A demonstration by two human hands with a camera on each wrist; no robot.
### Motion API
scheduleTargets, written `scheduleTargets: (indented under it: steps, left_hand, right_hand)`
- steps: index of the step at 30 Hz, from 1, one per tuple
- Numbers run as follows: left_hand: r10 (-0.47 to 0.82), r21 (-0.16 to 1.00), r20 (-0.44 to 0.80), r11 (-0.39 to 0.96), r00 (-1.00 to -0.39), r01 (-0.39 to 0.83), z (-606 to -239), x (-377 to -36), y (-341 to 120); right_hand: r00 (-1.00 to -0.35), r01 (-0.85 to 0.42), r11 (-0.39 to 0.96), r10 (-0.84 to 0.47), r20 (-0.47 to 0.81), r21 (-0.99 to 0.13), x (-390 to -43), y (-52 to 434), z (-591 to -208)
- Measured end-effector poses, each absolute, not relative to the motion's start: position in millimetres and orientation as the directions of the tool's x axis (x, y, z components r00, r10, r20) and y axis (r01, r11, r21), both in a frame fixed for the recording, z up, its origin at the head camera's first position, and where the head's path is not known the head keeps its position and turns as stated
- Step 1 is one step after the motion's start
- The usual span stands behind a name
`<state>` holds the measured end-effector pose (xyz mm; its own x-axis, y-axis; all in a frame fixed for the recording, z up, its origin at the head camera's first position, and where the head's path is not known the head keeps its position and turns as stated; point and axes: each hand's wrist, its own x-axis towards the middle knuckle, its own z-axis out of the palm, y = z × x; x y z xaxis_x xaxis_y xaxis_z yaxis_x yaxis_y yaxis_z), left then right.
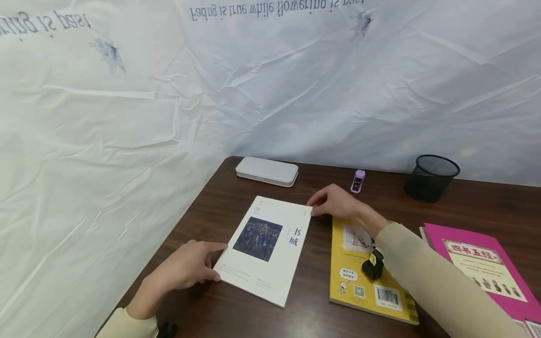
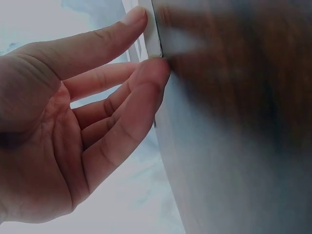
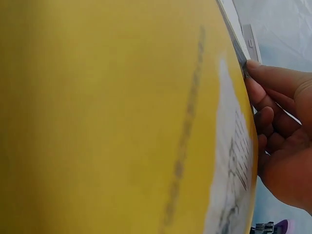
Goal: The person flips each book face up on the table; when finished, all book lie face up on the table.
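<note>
A white magazine (image 1: 261,256) with a dark picture and blue Chinese characters lies aslant on the brown table (image 1: 310,291) in the head view. At its near left corner, my left hand (image 1: 188,265) holds the edge, with thumb and forefinger spread along it. In the left wrist view the thumb (image 2: 131,24) and the curved fingers (image 2: 156,70) meet the thin white edge. My right hand (image 1: 334,202) pinches the far right corner, its fingers bent. Under the right forearm lies a yellow book (image 1: 342,263), which fills much of the right wrist view.
A pink book (image 1: 469,237) lies at the right. Along the back stand a white case (image 1: 267,170), a small purple-capped item (image 1: 358,181) and a black mesh pen holder (image 1: 428,180). White printed cloth (image 1: 270,108) hangs behind and at the left.
</note>
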<state>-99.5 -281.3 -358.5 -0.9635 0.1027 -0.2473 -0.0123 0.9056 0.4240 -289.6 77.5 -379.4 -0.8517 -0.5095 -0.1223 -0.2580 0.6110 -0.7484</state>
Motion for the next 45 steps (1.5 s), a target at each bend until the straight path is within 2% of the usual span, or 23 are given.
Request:
scheduleTargets:
  steps: [9,18,38,45]
  left_hand:
    - [0.219,0.532,-0.244,0.845,-0.945,0.059,-360,-99,-289]
    - [0.232,0.600,-0.240,0.799,-0.943,0.044,-365,-100,-294]
    - [0.223,0.563,-0.232,0.825,-0.947,0.056,-367,-125,-289]
    - [0.217,0.582,-0.247,0.812,-0.944,0.034,-365,-134,-286]
  right_hand:
    - [-0.861,-0.269,0.616,-0.499,-0.102,-0.741,-294,76,-384]
    - [-0.888,-0.252,0.658,-0.449,-0.100,-0.710,-297,71,-387]
    - [-0.909,-0.205,0.688,-0.397,-0.124,-0.696,-296,65,-387]
    - [-0.910,-0.234,0.698,-0.402,-0.100,-0.676,-299,66,-387]
